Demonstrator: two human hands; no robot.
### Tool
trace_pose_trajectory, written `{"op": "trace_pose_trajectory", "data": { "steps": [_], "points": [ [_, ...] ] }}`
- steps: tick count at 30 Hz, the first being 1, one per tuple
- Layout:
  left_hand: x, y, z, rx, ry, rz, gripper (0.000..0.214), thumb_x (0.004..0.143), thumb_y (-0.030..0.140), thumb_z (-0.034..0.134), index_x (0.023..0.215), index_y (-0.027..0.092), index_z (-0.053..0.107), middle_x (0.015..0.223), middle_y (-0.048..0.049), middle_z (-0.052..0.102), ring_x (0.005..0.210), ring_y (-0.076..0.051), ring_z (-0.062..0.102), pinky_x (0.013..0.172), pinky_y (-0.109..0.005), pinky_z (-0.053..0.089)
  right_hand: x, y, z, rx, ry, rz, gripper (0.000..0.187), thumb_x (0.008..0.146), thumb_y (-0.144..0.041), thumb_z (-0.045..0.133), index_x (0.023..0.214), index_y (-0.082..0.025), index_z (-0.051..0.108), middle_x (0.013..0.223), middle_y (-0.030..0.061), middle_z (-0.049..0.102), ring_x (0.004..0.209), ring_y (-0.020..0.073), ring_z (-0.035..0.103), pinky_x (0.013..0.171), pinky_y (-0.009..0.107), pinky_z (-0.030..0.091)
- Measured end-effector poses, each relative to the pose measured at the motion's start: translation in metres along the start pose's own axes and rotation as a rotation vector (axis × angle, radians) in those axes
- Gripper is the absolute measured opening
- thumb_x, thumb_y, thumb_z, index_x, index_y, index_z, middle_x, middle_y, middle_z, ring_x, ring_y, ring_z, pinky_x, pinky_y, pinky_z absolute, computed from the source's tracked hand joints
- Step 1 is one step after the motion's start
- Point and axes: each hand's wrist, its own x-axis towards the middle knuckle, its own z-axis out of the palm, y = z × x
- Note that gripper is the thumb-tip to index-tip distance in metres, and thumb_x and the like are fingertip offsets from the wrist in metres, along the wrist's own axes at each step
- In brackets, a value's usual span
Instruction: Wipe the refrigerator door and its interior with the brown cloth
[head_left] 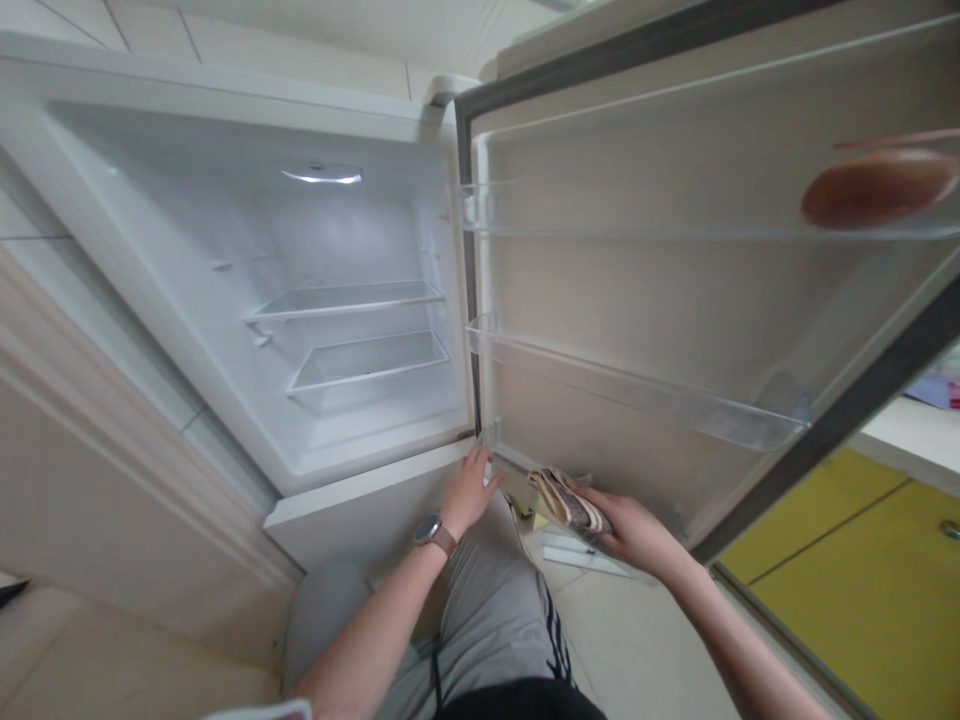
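My right hand (628, 532) is closed round a folded striped cloth (564, 498), brown and cream, at the lowest clear shelf of the open fridge door (637, 300). My left hand (469, 490), with a watch (433, 533) on its wrist, is at the door's lower hinge corner. Its fingers curl, with the thumb apart from them, about a small whitish part there that I cannot make out. To the left of the door is the lit fridge compartment (360, 225), with an upper glass shelf (352, 297) and a lower glass shelf (371, 358).
Reddish-brown egg-shaped things (877, 188) sit in the upper door rack, far right. A clear middle rack (637, 385) crosses the door. Yellow-green cabinets (862, 570) stand beyond the door, under a white counter (911, 440). My grey-trousered legs (487, 620) are below the fridge opening.
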Motion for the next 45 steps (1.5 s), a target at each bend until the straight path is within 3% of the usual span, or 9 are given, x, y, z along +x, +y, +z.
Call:
{"op": "trace_pose_trajectory", "data": {
  "steps": [5, 21, 45],
  "points": [
    [-0.002, 0.000, 0.004, 0.000, 0.006, 0.022, 0.020, 0.103, 0.035, 0.059, 0.118, 0.022, 0.060, 0.125, -0.0091, 0.062, 0.116, -0.029, 0.060, 0.101, -0.045, 0.050, -0.001, 0.004, -0.002, -0.002, 0.019, 0.009, 0.050, 0.094, -0.026, 0.053, 0.144, -0.024, 0.060, 0.136, 0.0104, 0.071, 0.117, 0.0272, 0.071, 0.095, 0.032, 0.052],
    [-0.002, 0.001, 0.005, 0.057, 0.009, -0.018, 0.019, 0.103, 0.036, 0.059, 0.116, 0.021, 0.059, 0.122, -0.0103, 0.063, 0.112, -0.030, 0.059, 0.097, -0.044, 0.050, -0.001, -0.004, 0.001, 0.007, 0.043, 0.019, 0.061, 0.091, -0.023, 0.055, 0.152, -0.024, 0.056, 0.135, 0.0103, 0.071, 0.116, 0.0260, 0.071, 0.094, 0.030, 0.052],
    [-0.002, 0.004, 0.003, 0.087, 0.003, -0.022, 0.018, 0.103, 0.032, 0.059, 0.116, 0.021, 0.060, 0.123, -0.0098, 0.062, 0.113, -0.030, 0.060, 0.099, -0.045, 0.051, 0.000, -0.006, -0.001, 0.030, 0.035, 0.015, 0.058, 0.091, -0.022, 0.052, 0.149, -0.025, 0.058, 0.136, 0.0092, 0.071, 0.118, 0.0268, 0.070, 0.095, 0.031, 0.051]
  ]
}}
